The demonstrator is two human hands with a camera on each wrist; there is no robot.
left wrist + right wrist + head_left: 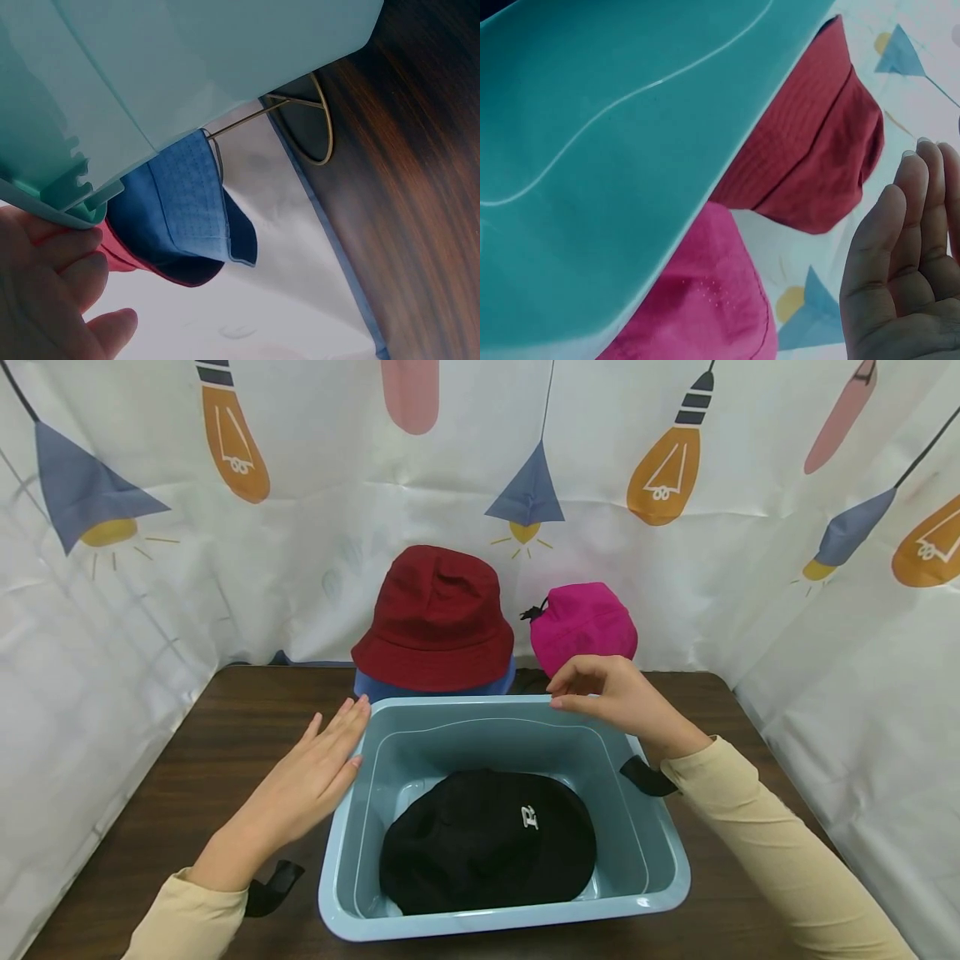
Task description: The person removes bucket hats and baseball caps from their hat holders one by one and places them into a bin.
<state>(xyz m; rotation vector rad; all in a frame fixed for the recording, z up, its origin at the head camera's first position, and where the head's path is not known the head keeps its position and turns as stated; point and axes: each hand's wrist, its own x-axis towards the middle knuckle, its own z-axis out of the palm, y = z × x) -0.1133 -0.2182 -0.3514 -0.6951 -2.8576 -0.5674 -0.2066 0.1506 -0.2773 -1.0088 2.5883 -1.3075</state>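
Note:
A black hat (487, 852) with a small white letter on it lies inside a light blue plastic basin (667, 893). My left hand (307, 777) is at the basin's left side, fingers extended and touching the rim near the far left corner. In the left wrist view its fingers (82, 277) show just below that rim. Above the far right part of the basin is my right hand (611, 697), fingers loosely bent with nothing between them. The right wrist view shows the right fingers (907, 217) apart from the basin wall.
Behind the basin, a dark red bucket hat (435, 618) sits on top of a blue hat (367, 687). To its right is a pink hat (581, 622). A thin metal wire stand (326, 127) shows beside the blue hat. Patterned white cloth (322, 568) surrounds the dark wooden table (202, 760).

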